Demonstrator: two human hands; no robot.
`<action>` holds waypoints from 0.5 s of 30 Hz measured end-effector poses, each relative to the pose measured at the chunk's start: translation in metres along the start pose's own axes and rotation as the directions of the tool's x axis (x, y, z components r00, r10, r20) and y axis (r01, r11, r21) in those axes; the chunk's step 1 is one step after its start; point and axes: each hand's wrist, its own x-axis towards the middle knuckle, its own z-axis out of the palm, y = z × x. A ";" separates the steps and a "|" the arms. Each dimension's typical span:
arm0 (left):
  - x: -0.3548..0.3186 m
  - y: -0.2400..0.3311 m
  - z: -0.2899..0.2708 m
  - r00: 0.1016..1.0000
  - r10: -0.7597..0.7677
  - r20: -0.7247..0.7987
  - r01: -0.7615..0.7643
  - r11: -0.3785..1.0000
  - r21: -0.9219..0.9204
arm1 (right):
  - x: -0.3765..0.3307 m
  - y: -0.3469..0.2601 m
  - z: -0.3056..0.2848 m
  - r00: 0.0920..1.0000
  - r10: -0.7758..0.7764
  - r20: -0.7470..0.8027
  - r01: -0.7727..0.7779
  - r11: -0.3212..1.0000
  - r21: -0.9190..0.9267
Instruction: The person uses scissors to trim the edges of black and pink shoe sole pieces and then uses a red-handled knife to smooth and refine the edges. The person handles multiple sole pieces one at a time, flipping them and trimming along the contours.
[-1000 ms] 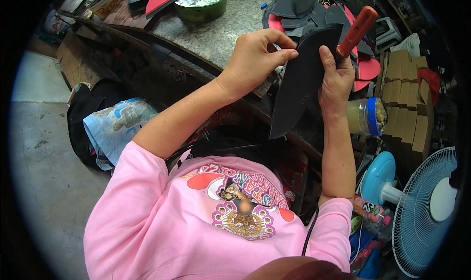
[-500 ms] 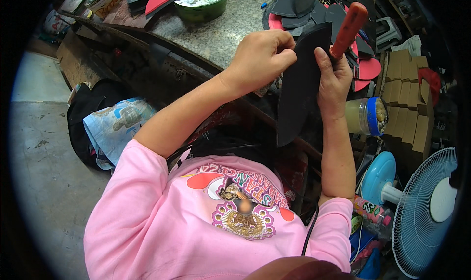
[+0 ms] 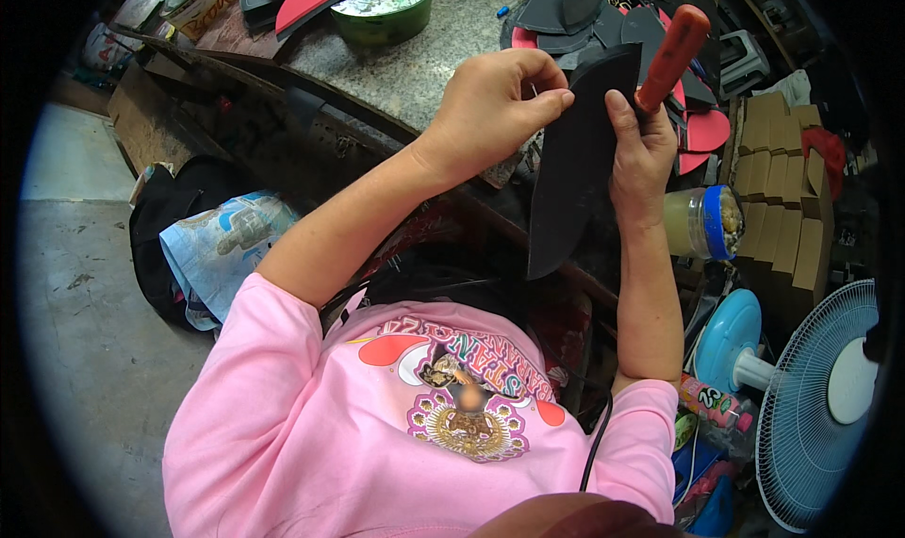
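A long black shoe sole (image 3: 573, 175) is held up on edge in front of me, above the near side of the table. My right hand (image 3: 645, 161) is closed on its right edge, thumb against the face. The same hand keeps a tool with a worn red handle (image 3: 674, 55) pointing upward; its working end is hidden. At the sole's left edge, thumb and forefinger of my left hand (image 3: 495, 109) are pinched together. Something thin and pale shows by these fingers, too small to name.
Black and red sole pieces (image 3: 707, 131) lie heaped at the far right. A green tub (image 3: 385, 19) stands on the stone-topped table (image 3: 377, 71). Right of my forearm are a blue-rimmed jar (image 3: 702, 222), cardboard boxes (image 3: 782, 194) and a blue fan (image 3: 815, 397).
My left hand has shifted slightly and its curled fingers stand a little farther from the thumb's base, showing a gap. The sole's lower end has swung slightly left.
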 end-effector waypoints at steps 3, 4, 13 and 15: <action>0.001 -0.001 0.002 0.998 0.048 -0.034 -0.047 0.998 0.041 | -0.002 -0.001 0.002 1.000 0.006 0.008 -0.006 1.000 -0.027; 0.002 -0.002 0.003 0.997 0.053 -0.048 -0.051 0.998 0.040 | -0.002 -0.001 0.002 0.999 0.030 0.016 -0.029 1.000 -0.011; 0.000 -0.006 0.007 0.994 -0.013 -0.107 -0.001 0.992 -0.123 | 0.000 0.000 -0.002 0.999 0.013 0.034 -0.012 0.999 -0.035; 0.001 -0.006 0.006 0.996 0.004 -0.087 -0.011 0.997 -0.081 | 0.000 0.000 -0.001 0.999 0.000 0.032 0.001 0.999 -0.042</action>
